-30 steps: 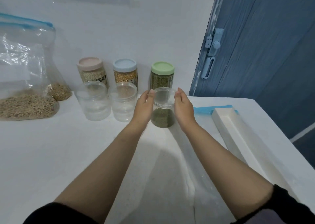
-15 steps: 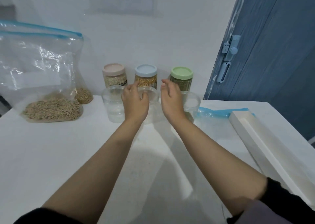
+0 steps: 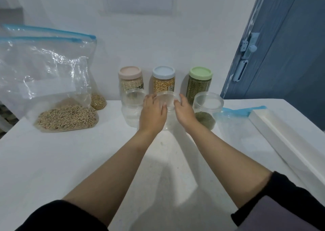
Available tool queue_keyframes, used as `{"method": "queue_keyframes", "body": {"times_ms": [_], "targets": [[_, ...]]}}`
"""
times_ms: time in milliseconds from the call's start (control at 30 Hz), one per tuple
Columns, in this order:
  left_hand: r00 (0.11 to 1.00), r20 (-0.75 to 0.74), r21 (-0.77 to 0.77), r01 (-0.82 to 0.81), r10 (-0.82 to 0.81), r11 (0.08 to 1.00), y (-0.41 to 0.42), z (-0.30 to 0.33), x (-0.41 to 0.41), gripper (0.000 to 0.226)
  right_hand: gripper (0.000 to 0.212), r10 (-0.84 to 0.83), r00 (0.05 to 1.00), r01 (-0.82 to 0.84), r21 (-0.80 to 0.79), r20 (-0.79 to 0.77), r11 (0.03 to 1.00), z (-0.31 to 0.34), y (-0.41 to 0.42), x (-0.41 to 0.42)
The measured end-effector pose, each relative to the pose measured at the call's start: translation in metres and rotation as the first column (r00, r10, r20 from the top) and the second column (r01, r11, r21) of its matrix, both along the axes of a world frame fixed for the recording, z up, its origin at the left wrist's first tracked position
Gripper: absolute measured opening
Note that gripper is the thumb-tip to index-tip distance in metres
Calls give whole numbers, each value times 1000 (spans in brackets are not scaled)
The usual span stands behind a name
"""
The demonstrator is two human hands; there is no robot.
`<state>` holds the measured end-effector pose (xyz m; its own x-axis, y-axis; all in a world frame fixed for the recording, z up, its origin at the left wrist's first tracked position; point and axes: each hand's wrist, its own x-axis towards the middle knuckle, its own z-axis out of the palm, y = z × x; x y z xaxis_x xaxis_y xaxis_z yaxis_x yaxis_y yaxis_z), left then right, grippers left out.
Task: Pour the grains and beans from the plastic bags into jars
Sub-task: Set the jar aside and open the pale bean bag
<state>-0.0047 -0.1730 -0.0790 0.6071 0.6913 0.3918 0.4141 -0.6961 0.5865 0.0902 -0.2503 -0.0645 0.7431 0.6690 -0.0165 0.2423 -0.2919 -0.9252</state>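
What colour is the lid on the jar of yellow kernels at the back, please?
Pale blue; the lid on the middle back jar shows clearly in the head view.

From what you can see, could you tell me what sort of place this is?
Probably a home kitchen or pantry corner: lidded jars of grains stand against a white wall, bags of beans lie on a white table, beside a blue door.

Left grip [image 3: 152, 111], right grip [image 3: 185, 111] cupped

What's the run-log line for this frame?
hands: left hand and right hand cup middle clear plastic jar | right clear jar: green beans | bags: unpoured
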Motion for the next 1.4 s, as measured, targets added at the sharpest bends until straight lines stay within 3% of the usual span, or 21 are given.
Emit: {"method": "queue_keyframes", "body": {"times_ms": [100, 200, 367, 467, 667, 767, 867, 1000, 1200, 1333, 1400], "targets": [[997, 75, -1, 10, -10, 1000, -16, -10, -16, 42, 52, -8, 1000, 8, 11, -1, 1000, -3, -19, -12], [981, 192, -176, 59, -24, 983, -38, -20, -35, 47, 50, -17, 1000, 17, 34, -10, 999, -6, -42, -29], [912, 405, -440, 250, -58, 863, -57, -35, -79, 39, 33, 4, 996, 7, 130, -84, 991, -12, -71, -72], [895, 439, -544, 334, -78, 770, -60, -35, -111, 37, 42, 15, 997, -3, 146, -79, 989, -23, -82, -99], [898, 422, -501, 344, -123, 794, -52, -38, -178, 57, 52, 144, 982, -128, 125, -125, 984, -23, -81, -146], [903, 401, -537, 369, -155, 758, -44, -35, -199, 70, 53, 189, 978, -180, 110, -83, 978, -25, -73, -155], [890, 398, -556, 426, -221, 714, -35, -31, -212, 81, 47, 229, 971, -215, 170, -63, 962, -26, -66, -154], [906, 335, -533, 409, -259, 741, -28, -36, -212, 88, 31, 236, 953, -176, 290, -188, 941, -28, -60, -156], [877, 370, -565, 475, -307, 675, -24, -34, -208, 66, 33, 197, 960, -153, 220, -198, 963, -30, -55, -143], [870, 368, -535, 486, -327, 690, -24, -36, -208, 61, 63, 239, 963, -200, 263, -123, 944, -37, -67, -140], [855, 381, -505, 511, -351, 696, -25, -38, -209, 58, 59, 256, 964, -230, 259, -72, 938, -40, -75, -143]]}}
